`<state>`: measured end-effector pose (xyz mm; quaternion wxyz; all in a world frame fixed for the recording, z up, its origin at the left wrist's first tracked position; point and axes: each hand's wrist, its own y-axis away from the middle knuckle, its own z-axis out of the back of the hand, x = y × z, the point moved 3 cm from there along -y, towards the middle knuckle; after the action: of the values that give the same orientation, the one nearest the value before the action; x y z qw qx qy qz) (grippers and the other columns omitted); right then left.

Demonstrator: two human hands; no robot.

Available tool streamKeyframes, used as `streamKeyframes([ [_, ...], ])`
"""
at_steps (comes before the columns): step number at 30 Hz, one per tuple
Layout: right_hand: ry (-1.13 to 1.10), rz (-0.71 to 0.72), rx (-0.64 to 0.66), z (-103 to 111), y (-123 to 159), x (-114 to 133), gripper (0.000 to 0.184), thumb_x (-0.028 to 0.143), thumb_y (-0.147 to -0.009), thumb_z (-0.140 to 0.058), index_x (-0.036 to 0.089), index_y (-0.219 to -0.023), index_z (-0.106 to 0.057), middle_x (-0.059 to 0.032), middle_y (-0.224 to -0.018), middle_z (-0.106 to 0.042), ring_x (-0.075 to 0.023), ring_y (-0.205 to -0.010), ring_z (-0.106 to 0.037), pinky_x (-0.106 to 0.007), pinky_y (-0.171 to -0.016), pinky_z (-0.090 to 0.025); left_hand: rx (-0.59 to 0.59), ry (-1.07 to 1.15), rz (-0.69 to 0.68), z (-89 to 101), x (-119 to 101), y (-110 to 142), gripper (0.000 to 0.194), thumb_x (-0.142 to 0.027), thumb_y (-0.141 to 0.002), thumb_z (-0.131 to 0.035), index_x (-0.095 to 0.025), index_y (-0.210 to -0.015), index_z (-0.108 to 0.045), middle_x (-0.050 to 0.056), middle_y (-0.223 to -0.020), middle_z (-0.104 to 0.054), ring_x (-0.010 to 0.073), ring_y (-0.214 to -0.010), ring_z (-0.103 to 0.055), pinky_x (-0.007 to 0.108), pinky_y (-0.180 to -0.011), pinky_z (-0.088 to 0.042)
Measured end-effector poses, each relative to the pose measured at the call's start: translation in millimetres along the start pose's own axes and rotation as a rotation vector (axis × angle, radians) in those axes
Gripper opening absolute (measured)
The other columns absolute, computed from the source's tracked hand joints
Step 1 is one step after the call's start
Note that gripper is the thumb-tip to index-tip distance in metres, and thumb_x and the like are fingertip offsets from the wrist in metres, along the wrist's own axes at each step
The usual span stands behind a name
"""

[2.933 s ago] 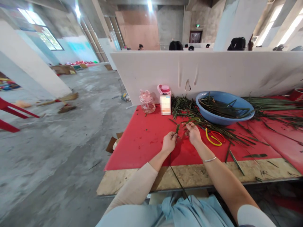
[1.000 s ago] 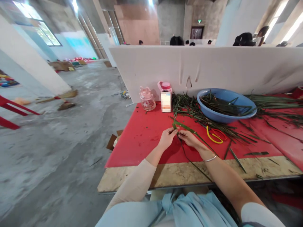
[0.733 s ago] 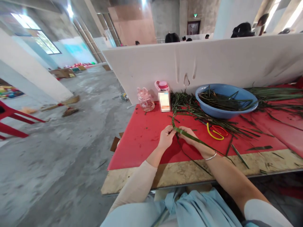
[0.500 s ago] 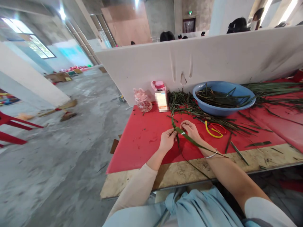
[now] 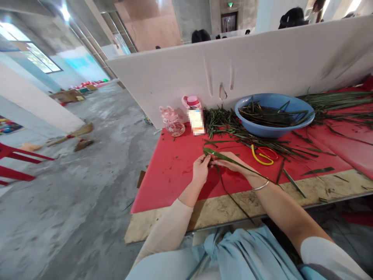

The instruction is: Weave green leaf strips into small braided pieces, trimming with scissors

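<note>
pinched closed on the green leaf strip (image 5: 230, 158), the left hand (image 5: 201, 167) sits near the middle of the frame; the right hand (image 5: 231, 161) is just beside it, fingers partly curled by the strip, their exact grip unclear. the strip trails across the right forearm, over the red table cover (image 5: 175, 179), left of the yellow-and-red scissors (image 5: 264, 155).

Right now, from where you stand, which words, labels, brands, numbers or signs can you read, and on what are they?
None can be read.
Bright panel before the pink-capped bottle: blurred.
Green sign above the door: too small.
</note>
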<state>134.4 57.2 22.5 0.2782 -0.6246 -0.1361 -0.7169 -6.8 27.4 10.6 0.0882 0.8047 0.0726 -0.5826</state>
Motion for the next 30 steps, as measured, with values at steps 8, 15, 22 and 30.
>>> streamKeyframes([
  [8,0.350,-0.138,0.285,2.4,1.2,-10.6,0.035,0.046,-0.075,-0.058,0.014,-0.061,-0.056,0.0046,-0.053,-0.040,-0.0079,-0.053,-0.033,-0.023,-0.052,-0.023,-0.133,0.183,0.015,8.3,-9.2,-6.9,0.026,-0.028,-0.067,-0.073,-0.013,-0.087,-0.065,0.003,-0.076,-0.069,0.0056,-0.052,-0.059,0.015,-0.046,-0.043],
  [15,0.252,-0.125,0.369,9.8,0.9,-11.3,0.032,0.044,-0.073,-0.056,0.013,-0.065,-0.058,0.0037,-0.056,-0.042,-0.0079,-0.053,-0.031,-0.024,-0.052,-0.021,-0.105,0.131,-0.016,6.6,-7.4,-6.3,0.028,-0.032,-0.068,-0.073,-0.013,-0.088,-0.065,0.003,-0.076,-0.069,0.0058,-0.053,-0.059,0.015,-0.048,-0.045],
  [22,0.192,-0.122,0.357,12.4,1.7,-13.5,0.025,0.036,-0.071,-0.061,0.012,-0.067,-0.064,0.0017,-0.055,-0.051,-0.0076,-0.050,-0.039,-0.022,-0.049,-0.027,-0.091,0.030,-0.065,9.8,-7.4,-8.6,0.031,-0.037,-0.069,-0.070,-0.013,-0.088,-0.064,0.003,-0.077,-0.069,0.0038,-0.045,-0.050,0.016,-0.042,-0.035],
  [30,-0.233,0.038,-0.190,22.2,-6.2,2.2,0.036,0.044,-0.076,-0.063,0.018,-0.100,-0.063,0.0028,-0.066,-0.057,-0.0076,-0.049,-0.046,-0.021,-0.048,-0.039,0.071,-0.476,-0.277,0.4,-18.9,8.7,0.020,-0.032,-0.079,-0.058,-0.016,-0.077,-0.070,0.002,-0.065,-0.066,0.0140,-0.064,-0.057,0.023,-0.063,-0.041],
])
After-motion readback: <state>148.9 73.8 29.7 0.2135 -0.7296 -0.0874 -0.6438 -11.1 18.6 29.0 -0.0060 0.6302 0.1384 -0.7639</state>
